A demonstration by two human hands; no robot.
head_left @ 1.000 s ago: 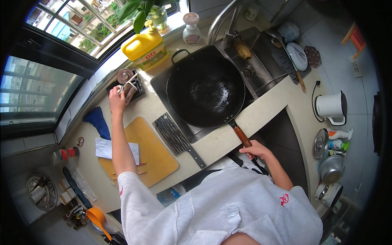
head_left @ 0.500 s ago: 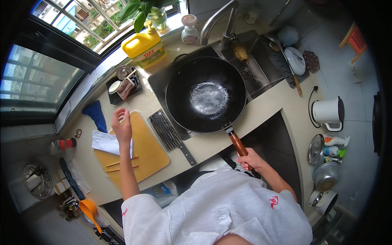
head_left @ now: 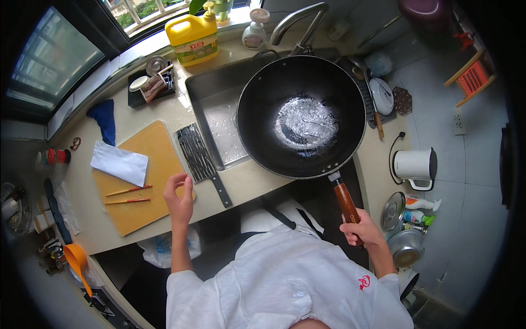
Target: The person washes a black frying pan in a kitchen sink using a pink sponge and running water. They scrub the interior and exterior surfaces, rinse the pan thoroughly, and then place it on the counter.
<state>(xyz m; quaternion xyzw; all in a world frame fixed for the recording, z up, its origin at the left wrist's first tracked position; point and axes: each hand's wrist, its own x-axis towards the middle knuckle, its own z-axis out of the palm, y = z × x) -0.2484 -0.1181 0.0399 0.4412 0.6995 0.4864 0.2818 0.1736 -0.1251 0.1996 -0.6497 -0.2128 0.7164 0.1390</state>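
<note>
A large black wok with a shiny pool of water at its bottom is held over the sink's right part and the counter edge. My right hand wraps round its brown wooden handle. Empty, my left hand hovers by the near right edge of a yellow cutting board, fingers bent and thumb apart. On the board lie a folded white cloth and a pair of chopsticks. Between board and sink rests a cleaver with a black handle and dark-patterned blade.
The steel sink has a tall faucet behind the wok. A yellow detergent jug, a soap bottle and a black tray line the window side. A white kettle and pots stand at right.
The wok has moved right and nearer in my right hand, uncovering the left sink basin. My left hand has drawn back from above the board's far part. The view has shifted.
</note>
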